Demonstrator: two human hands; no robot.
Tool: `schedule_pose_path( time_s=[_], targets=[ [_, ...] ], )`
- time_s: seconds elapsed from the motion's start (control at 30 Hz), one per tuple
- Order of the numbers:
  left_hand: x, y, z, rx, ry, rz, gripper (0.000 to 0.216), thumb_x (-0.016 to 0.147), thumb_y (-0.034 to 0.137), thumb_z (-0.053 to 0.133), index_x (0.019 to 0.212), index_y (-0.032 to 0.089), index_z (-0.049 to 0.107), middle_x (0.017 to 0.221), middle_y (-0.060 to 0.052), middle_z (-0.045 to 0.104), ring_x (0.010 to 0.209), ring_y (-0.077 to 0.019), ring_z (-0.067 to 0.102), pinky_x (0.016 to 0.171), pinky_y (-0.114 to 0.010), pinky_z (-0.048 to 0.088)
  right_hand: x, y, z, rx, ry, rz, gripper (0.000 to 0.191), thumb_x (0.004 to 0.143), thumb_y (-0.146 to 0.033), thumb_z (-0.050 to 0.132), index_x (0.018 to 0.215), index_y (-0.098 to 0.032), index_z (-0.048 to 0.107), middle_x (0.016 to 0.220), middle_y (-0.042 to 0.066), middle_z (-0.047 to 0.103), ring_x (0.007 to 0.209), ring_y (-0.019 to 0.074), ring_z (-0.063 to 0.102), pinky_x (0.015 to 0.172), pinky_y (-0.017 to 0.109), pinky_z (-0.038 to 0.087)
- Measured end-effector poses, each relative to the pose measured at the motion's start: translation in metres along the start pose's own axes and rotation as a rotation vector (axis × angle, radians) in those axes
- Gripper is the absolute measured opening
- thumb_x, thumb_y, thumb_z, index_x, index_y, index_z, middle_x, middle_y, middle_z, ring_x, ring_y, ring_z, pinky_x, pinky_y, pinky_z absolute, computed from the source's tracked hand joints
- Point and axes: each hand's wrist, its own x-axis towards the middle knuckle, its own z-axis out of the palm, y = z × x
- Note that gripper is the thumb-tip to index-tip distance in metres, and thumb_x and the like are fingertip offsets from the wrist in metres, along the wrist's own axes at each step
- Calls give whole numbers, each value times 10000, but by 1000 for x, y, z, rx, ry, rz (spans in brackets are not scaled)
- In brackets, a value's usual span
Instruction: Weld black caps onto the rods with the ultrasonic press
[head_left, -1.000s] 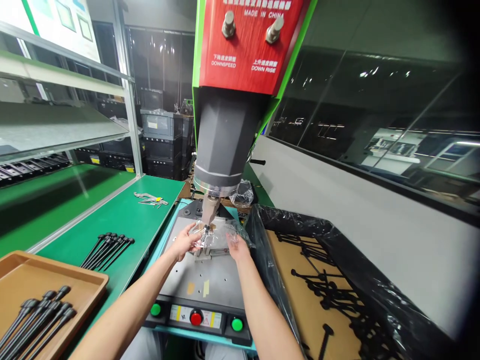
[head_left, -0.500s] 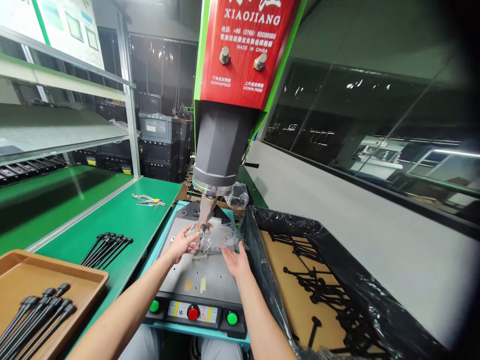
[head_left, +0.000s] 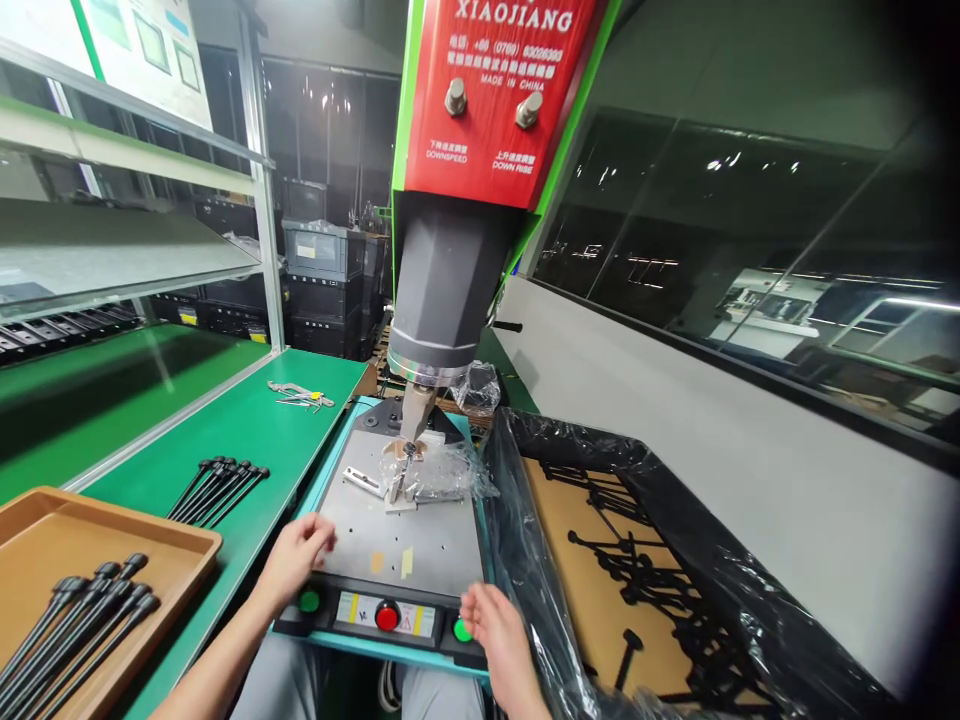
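Observation:
My left hand [head_left: 294, 560] rests with curled fingers at the front left corner of the machine's grey base plate [head_left: 420, 540], just above the left green button [head_left: 309, 601]. My right hand [head_left: 491, 620] lies over the right green button [head_left: 462, 630], fingers loosely bent and holding nothing. Between them is a red button [head_left: 387, 617]. Under the metal horn [head_left: 415, 412] of the red and green welding press [head_left: 491, 100], a black rod part [head_left: 401, 475] stands in the fixture, with clear plastic film [head_left: 442, 472] around it.
Loose black rods [head_left: 217, 490] lie on the green bench to the left. A brown tray [head_left: 52, 560] at the front left holds more black rods [head_left: 82, 620]. On the right, a cardboard box lined with a black bag [head_left: 675, 560] holds finished black parts. Pliers [head_left: 300, 398] lie further back.
Both hands have left the plastic-wrapped part under the horn and drawn back toward me, onto the two green buttons at the front panel. The part stays in the fixture.

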Motion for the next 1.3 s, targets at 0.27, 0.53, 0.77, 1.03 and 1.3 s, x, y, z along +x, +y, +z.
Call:
schedule_pose_path(
  time_s=[0.27, 0.53, 0.77, 1.03, 1.3],
  targets=[
    [-35, -96, -3, 14, -145, -105, 483, 610, 647, 634, 530, 202, 465, 491, 7, 513, 516, -147, 484, 543, -274, 386, -3, 49, -24, -444, 31, -155, 526, 689, -678, 631, 806, -175, 730, 801, 103, 699, 774, 272, 638, 702, 345, 510],
    [-43, -82, -6, 93, -167, -107, 392, 686, 566, 599, 576, 200, 509, 553, 14, 529, 563, -156, 491, 593, -276, 390, -18, 52, -14, -572, 80, -356, 442, 785, -642, 562, 771, -231, 723, 878, 105, 667, 869, 279, 627, 818, 355, 499],
    [-73, -81, 12, 45, -249, -207, 347, 718, 517, 589, 617, 195, 511, 549, 18, 533, 489, -132, 468, 493, -242, 331, -32, 65, -10, -413, 105, -132, 578, 665, -737, 589, 811, -191, 711, 613, 37, 615, 485, 184, 530, 448, 281, 431],
    [-86, -85, 34, 11, -312, -200, 286, 725, 431, 617, 622, 190, 503, 591, 2, 576, 538, -136, 482, 507, -239, 337, -48, 78, 5, -330, 87, -35, 611, 559, -783, 621, 736, -204, 705, 563, 34, 596, 421, 162, 486, 365, 256, 349],
    [-82, -80, 23, 97, -252, -148, 323, 762, 478, 580, 623, 190, 536, 576, 12, 539, 548, -141, 453, 547, -254, 341, -47, 74, 1, -292, 51, 55, 657, 544, -772, 645, 798, -170, 714, 596, 43, 607, 446, 147, 465, 392, 237, 293]
  ],
)
